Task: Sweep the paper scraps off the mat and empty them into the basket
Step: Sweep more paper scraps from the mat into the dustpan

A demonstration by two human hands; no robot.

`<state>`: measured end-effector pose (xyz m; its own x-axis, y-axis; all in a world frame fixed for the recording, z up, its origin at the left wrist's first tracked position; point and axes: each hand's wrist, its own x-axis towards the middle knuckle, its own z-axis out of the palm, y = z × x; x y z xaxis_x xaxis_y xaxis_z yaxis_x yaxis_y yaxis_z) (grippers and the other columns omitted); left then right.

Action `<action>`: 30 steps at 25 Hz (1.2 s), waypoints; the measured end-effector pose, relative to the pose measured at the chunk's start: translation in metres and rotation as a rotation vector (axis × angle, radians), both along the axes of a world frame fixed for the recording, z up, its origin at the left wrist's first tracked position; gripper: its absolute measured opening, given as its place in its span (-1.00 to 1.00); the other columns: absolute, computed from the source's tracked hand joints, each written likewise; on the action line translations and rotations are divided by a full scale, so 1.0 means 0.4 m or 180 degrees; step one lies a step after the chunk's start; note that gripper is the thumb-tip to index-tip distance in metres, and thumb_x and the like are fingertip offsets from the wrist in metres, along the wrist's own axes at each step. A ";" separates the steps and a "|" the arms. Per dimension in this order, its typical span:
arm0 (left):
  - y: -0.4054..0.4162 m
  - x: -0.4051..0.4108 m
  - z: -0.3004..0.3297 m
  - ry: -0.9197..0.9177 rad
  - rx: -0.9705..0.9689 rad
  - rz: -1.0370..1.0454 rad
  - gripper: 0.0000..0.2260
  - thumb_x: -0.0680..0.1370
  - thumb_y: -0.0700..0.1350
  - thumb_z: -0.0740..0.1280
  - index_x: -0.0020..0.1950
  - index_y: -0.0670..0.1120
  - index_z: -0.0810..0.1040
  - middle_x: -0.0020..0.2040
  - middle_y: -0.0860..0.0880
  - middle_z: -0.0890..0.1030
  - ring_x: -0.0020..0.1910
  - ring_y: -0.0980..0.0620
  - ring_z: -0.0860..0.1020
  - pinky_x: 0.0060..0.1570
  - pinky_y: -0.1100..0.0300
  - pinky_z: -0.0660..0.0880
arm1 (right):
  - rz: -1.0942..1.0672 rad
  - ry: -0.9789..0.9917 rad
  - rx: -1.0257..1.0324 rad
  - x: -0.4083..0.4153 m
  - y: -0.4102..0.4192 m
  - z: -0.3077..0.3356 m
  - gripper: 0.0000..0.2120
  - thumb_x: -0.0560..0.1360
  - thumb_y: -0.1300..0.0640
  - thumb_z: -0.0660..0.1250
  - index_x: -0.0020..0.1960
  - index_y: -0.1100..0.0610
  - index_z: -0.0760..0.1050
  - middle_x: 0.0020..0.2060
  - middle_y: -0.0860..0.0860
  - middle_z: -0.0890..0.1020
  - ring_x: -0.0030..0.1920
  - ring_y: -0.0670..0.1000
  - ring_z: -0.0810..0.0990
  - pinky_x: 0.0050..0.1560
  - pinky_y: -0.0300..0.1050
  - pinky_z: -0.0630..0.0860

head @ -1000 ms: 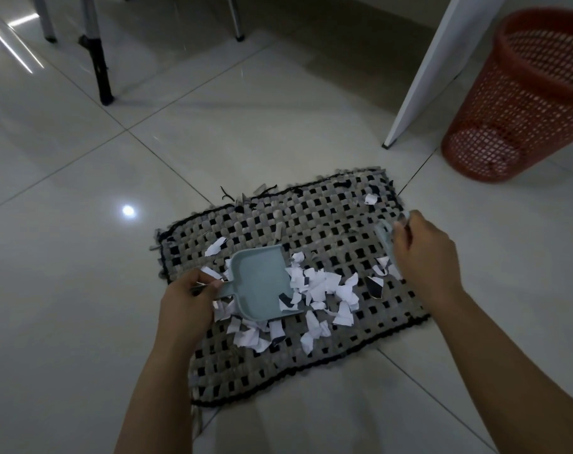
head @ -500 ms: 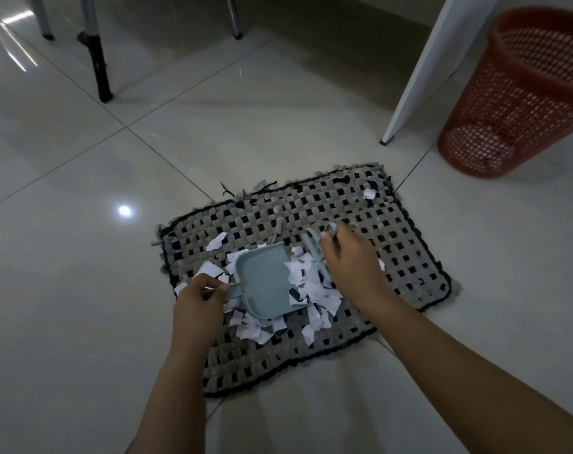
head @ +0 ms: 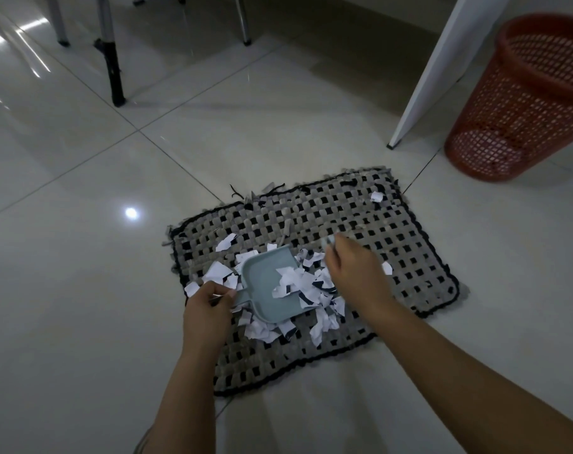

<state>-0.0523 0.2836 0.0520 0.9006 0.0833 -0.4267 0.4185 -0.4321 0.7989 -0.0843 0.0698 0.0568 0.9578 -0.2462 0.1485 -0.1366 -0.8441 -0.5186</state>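
A grey-and-black woven mat [head: 406, 257] lies on the tiled floor. White paper scraps [head: 321, 319] are heaped around its near left part, and some lie inside a pale blue dustpan [head: 262, 273]. My left hand [head: 206, 309] grips the dustpan's handle. My right hand [head: 354, 273] is closed on a small pale brush [head: 328, 240], held against the scraps at the pan's mouth; the bristles are hidden. One scrap [head: 376, 196] sits alone near the mat's far corner. The red mesh basket [head: 521, 103] stands at the far right.
A slanted white table leg [head: 432, 73] touches the floor between the mat and the basket. Dark and metal chair legs [head: 110, 57] stand at the far left. Glossy tiles surround the mat on all sides.
My right hand swept the brush from the mat's right side leftward to the dustpan, pushing scraps into the pan. The left hand kept the pan almost still.
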 end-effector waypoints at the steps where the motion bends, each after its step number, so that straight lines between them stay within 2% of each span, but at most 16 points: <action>1: -0.003 -0.003 0.004 -0.0004 -0.0015 0.0009 -0.76 0.53 -0.25 0.27 -0.34 -0.11 0.43 -0.44 -0.08 0.44 -0.51 -0.02 0.29 -0.46 0.23 0.20 | 0.0122 -0.0091 0.0007 0.003 0.024 -0.003 -0.82 0.54 0.20 0.16 -0.18 0.27 0.42 -0.46 -0.01 0.33 -0.54 -0.16 0.17 -0.51 -0.30 0.02; 3: -0.007 -0.006 0.008 -0.0020 -0.0040 0.0029 -0.76 0.53 -0.26 0.26 -0.34 -0.12 0.43 -0.43 -0.08 0.44 -0.50 0.00 0.30 -0.50 0.24 0.22 | 0.0238 -0.0188 0.0147 0.023 0.051 0.000 -0.82 0.53 0.21 0.17 -0.19 0.28 0.42 -0.48 -0.07 0.28 -0.53 -0.21 0.15 -0.51 -0.28 0.05; 5: -0.008 -0.005 0.011 -0.0029 -0.0043 0.0021 -0.77 0.54 -0.26 0.26 -0.33 -0.12 0.43 -0.43 -0.09 0.44 -0.50 0.00 0.30 -0.53 0.26 0.24 | 0.0323 -0.0069 0.0551 0.041 0.059 0.013 -0.82 0.56 0.19 0.16 -0.19 0.23 0.40 -0.51 -0.08 0.28 -0.52 -0.18 0.22 -0.52 -0.22 0.15; 7: -0.004 -0.003 0.011 -0.0005 -0.0069 -0.0004 -0.77 0.54 -0.25 0.25 -0.33 -0.12 0.43 -0.43 -0.10 0.44 -0.50 -0.02 0.27 -0.49 0.25 0.22 | 0.0293 0.0035 0.0975 0.051 0.053 0.035 -0.75 0.58 0.17 0.14 -0.28 0.08 0.31 -0.50 -0.07 0.36 -0.51 -0.10 0.34 -0.54 -0.31 0.26; 9: 0.001 -0.003 0.011 0.0036 -0.0150 -0.0004 -0.77 0.55 -0.24 0.25 -0.32 -0.13 0.43 -0.42 -0.11 0.44 -0.50 -0.03 0.26 -0.47 0.23 0.20 | 0.0106 0.0040 0.1108 0.048 0.025 0.055 -0.70 0.58 0.16 0.12 -0.31 -0.04 0.25 -0.45 -0.05 0.45 -0.46 -0.05 0.47 -0.55 -0.39 0.38; 11: 0.004 -0.004 0.012 0.0076 -0.0253 0.0014 -0.77 0.55 -0.24 0.25 -0.32 -0.15 0.42 -0.44 -0.11 0.43 -0.52 -0.01 0.26 -0.48 0.23 0.20 | -0.0153 0.0027 0.0894 0.032 -0.019 0.062 -0.77 0.58 0.16 0.12 -0.26 0.04 0.31 -0.41 -0.03 0.47 -0.45 -0.07 0.50 -0.56 -0.38 0.38; 13: 0.007 -0.004 0.010 0.0101 -0.0363 0.0016 -0.77 0.54 -0.24 0.26 -0.33 -0.16 0.42 -0.46 -0.10 0.42 -0.54 0.02 0.27 -0.50 0.25 0.21 | -0.0425 -0.0063 0.0413 0.007 -0.067 0.062 -0.83 0.58 0.17 0.13 -0.18 0.16 0.38 -0.45 -0.09 0.38 -0.49 -0.15 0.39 -0.56 -0.35 0.26; 15: 0.013 -0.004 0.004 0.0105 -0.0431 0.0008 -0.77 0.53 -0.26 0.27 -0.33 -0.17 0.43 -0.47 -0.10 0.41 -0.51 -0.01 0.25 -0.45 0.22 0.22 | -0.0646 -0.0209 -0.0020 -0.022 -0.111 0.059 -0.83 0.56 0.21 0.16 -0.21 0.18 0.37 -0.48 -0.10 0.30 -0.51 -0.12 0.29 -0.53 -0.27 0.15; 18: 0.027 -0.001 -0.005 0.0099 -0.0403 0.0019 -0.78 0.52 -0.27 0.28 -0.33 -0.17 0.45 -0.47 -0.11 0.41 -0.49 -0.04 0.25 -0.41 0.20 0.21 | -0.0977 -0.0112 -0.0409 -0.055 -0.149 0.047 -0.86 0.54 0.24 0.17 -0.18 0.25 0.40 -0.46 0.11 0.42 -0.48 0.06 0.33 -0.51 -0.21 0.13; 20: 0.041 0.006 -0.007 0.0134 -0.0386 0.0026 -0.80 0.52 -0.27 0.28 -0.32 -0.18 0.45 -0.45 -0.12 0.42 -0.48 -0.04 0.27 -0.41 0.20 0.23 | -0.1109 0.0047 -0.0412 -0.067 -0.134 0.030 -0.85 0.54 0.24 0.17 -0.11 0.32 0.43 -0.42 0.20 0.49 -0.44 0.07 0.37 -0.49 -0.20 0.16; 23: 0.052 0.012 -0.004 0.0156 -0.0360 0.0005 -0.80 0.52 -0.26 0.29 -0.31 -0.18 0.45 -0.43 -0.14 0.43 -0.47 -0.04 0.29 -0.39 0.20 0.25 | -0.0863 0.0099 -0.0127 -0.082 -0.059 0.010 -0.84 0.55 0.23 0.17 -0.14 0.30 0.42 -0.42 0.12 0.44 -0.46 0.07 0.40 -0.55 -0.22 0.20; 26: 0.037 -0.005 -0.004 0.0135 -0.0282 -0.0075 -0.79 0.53 -0.26 0.28 -0.32 -0.17 0.45 -0.43 -0.10 0.43 -0.49 -0.02 0.25 -0.42 0.22 0.21 | -0.0621 0.0102 0.0582 -0.062 0.020 0.014 -0.83 0.57 0.20 0.14 -0.14 0.24 0.41 -0.40 0.15 0.50 -0.43 0.14 0.52 -0.50 -0.02 0.51; 30: 0.022 -0.025 -0.003 0.0072 -0.0266 -0.0086 -0.77 0.53 -0.26 0.27 -0.34 -0.15 0.44 -0.39 -0.09 0.46 -0.49 0.00 0.28 -0.45 0.22 0.23 | -0.0398 0.0003 0.1127 -0.002 0.074 0.043 -0.81 0.57 0.16 0.15 -0.19 0.20 0.38 -0.34 0.27 0.59 -0.35 0.18 0.58 -0.40 0.00 0.51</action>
